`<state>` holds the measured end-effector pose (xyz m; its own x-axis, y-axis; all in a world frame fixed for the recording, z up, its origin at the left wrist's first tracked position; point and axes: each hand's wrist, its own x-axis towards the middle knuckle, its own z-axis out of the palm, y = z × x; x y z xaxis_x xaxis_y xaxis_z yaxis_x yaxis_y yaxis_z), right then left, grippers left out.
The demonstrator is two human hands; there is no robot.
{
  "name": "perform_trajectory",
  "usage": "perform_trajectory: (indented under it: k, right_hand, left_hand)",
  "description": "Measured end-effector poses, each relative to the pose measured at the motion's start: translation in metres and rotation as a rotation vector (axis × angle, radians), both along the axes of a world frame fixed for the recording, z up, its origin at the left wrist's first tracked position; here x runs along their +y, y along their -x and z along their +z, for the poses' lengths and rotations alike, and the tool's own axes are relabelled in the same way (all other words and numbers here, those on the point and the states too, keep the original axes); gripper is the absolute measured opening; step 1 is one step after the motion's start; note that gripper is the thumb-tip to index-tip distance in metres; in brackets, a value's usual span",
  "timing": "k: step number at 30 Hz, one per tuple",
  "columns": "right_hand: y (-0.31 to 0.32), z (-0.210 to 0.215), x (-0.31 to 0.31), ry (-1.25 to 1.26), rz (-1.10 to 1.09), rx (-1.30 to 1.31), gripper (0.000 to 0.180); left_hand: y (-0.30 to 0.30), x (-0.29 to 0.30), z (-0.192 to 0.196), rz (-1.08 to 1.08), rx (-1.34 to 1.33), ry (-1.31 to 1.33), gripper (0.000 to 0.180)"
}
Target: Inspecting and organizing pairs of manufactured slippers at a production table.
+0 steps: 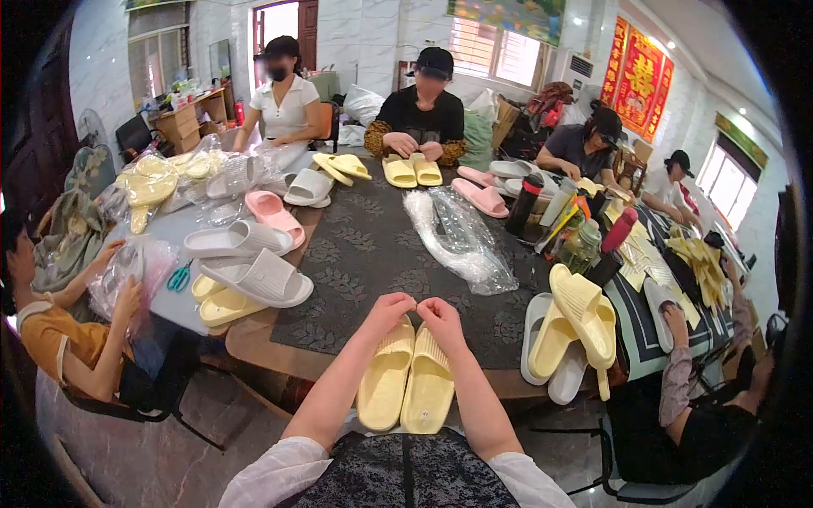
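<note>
Both of your hands were curled shut at the far ends of the yellow slippers [406, 377]: left hand [391, 310] pinching the left one's end, right hand [439, 315] the right one's. The pair lay side by side, touching, long axes running from you across the table [254, 339] edge. Clear plastic bags [461, 237] lay beyond, apparently empty.

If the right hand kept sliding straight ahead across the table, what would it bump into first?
Probably the crumpled clear plastic bags, though depth is hard to judge. The right hand points up the dark table mat, which looks bare between them.
</note>
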<state>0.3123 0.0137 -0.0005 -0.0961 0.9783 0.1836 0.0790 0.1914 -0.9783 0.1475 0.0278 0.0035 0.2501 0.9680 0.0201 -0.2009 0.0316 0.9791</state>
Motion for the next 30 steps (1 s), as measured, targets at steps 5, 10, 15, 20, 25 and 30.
perform_trajectory:
  k: [5,10,15,20,25,30]
  right_hand:
    - [-0.002,0.001,0.000,-0.014,-0.066,0.017,0.012]
    - [-0.009,-0.008,0.004,-0.007,-0.142,0.087,0.012]
    - [-0.009,-0.007,0.006,-0.016,-0.155,0.056,0.012]
    - [-0.006,0.000,0.003,0.029,-0.145,0.095,0.012]
    - [-0.004,0.003,0.001,0.012,-0.121,0.111,0.016]
    - [-0.007,0.028,-0.016,-0.444,-0.417,-0.281,0.020]
  left_hand:
    - [0.003,0.001,0.001,0.111,0.267,-0.169,0.019]
    - [0.049,-0.018,0.054,0.527,0.605,-0.624,0.020]
    - [0.172,-0.032,0.091,1.044,1.114,-0.718,0.042]
    - [0.274,-0.031,0.084,1.004,1.595,-0.343,0.063]
    - [0.293,-0.015,0.088,0.484,1.709,-0.409,0.087]
    - [0.211,-0.007,0.100,0.229,1.832,-0.241,0.088]
